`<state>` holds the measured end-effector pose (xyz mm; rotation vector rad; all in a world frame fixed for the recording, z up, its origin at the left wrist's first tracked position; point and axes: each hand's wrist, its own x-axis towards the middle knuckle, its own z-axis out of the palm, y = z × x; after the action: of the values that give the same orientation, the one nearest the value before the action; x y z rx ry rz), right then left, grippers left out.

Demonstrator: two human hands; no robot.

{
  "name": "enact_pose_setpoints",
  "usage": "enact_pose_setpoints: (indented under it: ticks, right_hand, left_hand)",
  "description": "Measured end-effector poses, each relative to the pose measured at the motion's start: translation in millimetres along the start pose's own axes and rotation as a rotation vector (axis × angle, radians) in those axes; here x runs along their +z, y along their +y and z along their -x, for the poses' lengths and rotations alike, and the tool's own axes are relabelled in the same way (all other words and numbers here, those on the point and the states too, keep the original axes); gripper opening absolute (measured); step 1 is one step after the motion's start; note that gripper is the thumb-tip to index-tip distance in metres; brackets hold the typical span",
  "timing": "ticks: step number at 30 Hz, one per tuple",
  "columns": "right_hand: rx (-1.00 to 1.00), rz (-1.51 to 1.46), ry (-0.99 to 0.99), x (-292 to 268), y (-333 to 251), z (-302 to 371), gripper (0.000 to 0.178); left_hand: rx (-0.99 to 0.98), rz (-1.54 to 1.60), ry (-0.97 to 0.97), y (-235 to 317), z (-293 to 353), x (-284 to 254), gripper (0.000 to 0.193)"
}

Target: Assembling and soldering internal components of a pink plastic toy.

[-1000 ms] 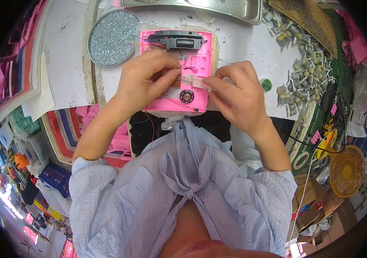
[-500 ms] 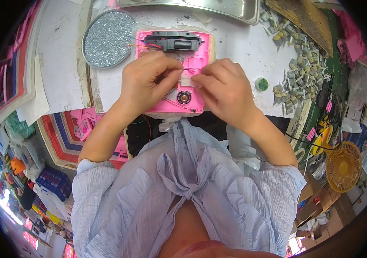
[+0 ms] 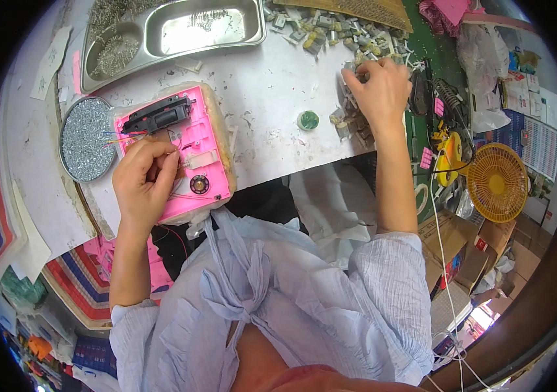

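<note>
A pink plastic housing [image 3: 216, 153] lies on a padded block at the left. Fixed in it are a long black mechanism [image 3: 161, 116], a pale flat piece [image 3: 201, 159] and a small round speaker [image 3: 199, 185]. Over the housing's left half, my left hand [image 3: 144, 179] has thumb and fingertips pinched together beside the pale piece; what they hold, if anything, is hidden. My right hand [image 3: 383, 91] is far to the right, over a heap of small grey and yellowish parts [image 3: 350, 124] that look like little motors. Its thumb and curved fingers are apart.
Left of the housing stands a round dish [image 3: 87, 140] of small silvery screws. A steel tray [image 3: 206, 29] with metal pieces lies at the back. A small green-topped round container [image 3: 307, 120] stands mid-table. An orange basket [image 3: 497, 183] is beyond the right edge.
My right hand has left the housing and moved right to the heap of parts. My left hand stays pinched at the housing. The whole view has shifted toward the right.
</note>
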<state>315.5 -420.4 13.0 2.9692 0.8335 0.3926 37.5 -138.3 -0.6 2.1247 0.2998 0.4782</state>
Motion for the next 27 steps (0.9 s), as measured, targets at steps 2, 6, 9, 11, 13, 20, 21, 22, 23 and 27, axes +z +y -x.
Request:
enact_pose_setpoints:
  ticks: [2,6,9,11,13,20,21,22,23,27]
  right_hand:
    - [0.025,0.129,-0.044,4,2,-10,0.029]
    - [-0.021,0.122,-0.010,10,1,-14,0.028]
    - [-0.108,-0.038,0.053,14,-1,-10,0.026]
    - [-0.257,-0.320,0.114,-2,-23,-5,0.026]
    - [-0.407,-0.556,0.126,-24,-55,5,0.026]
    - [-0.549,-0.925,0.127,-66,-99,25,0.031]
    - [-0.507,-1.028,0.081,-60,-93,25,0.032]
    - [-0.467,-1.136,0.031,-54,-89,26,0.033]
    - [-0.285,-1.416,-0.195,-52,-84,31,0.035]
    - [0.224,-2.063,-0.721,-43,-69,55,0.043]
  left_hand:
    - [0.003,-0.011,-0.001,1,0,-2,0.008]
    - [0.032,-0.035,-0.036,-1,0,-3,0.006]
    - [-0.033,-0.021,-0.069,3,-3,-7,0.015]
    - [-0.058,0.079,-0.021,13,-10,-7,0.022]
    - [-0.081,0.103,-0.032,28,-23,-4,0.030]
    - [-0.141,0.384,-0.511,66,-80,13,0.010]
    - [-0.044,0.298,-0.503,71,-83,12,0.011]
    - [0.047,0.209,-0.490,73,-86,12,0.011]
    - [0.230,0.088,-0.450,72,-88,16,0.013]
    - [0.694,-0.171,-0.423,72,-94,46,0.021]
